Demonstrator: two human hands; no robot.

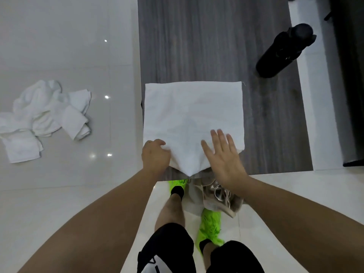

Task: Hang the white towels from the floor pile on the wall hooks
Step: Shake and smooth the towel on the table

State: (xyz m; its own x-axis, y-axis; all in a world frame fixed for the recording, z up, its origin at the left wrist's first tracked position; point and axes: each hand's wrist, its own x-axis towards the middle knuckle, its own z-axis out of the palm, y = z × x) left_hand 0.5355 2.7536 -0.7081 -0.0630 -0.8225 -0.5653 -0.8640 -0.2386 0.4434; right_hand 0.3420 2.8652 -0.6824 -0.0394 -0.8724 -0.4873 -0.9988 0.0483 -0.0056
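- Head view, looking steeply down: a grey wood-grain table (216, 46) fills the upper centre, standing on a glossy white tiled floor (69, 46).
- A white towel (193, 115) lies spread flat on the near left part of the table, its far edge straight and its near edge drooping to a point over the table's front edge.
- The left hand (155, 156) is at the towel's near left corner; its fingers (159, 142) are curled and pinch a fold of cloth there.
- The right hand (222, 160) lies palm down on the near right part of the towel, the fingers (220, 136) straight and slightly spread, pressing on the cloth without gripping it.
- The pile of white towels (45, 119) rests crumpled on the floor to the left of the table, well apart from both hands.
- A black bottle (285, 50) stands on the far right part of the table, clear of the towel.
- Below the table's front edge, a beige cloth bearing metal rings (220, 196) hangs just under the right wrist; what it is cannot be told.
- At the bottom, the person's legs in black shorts (169, 247) and bright green shoes (209, 225) stand on the tiles beside the table.
- No wall hooks appear in this view.
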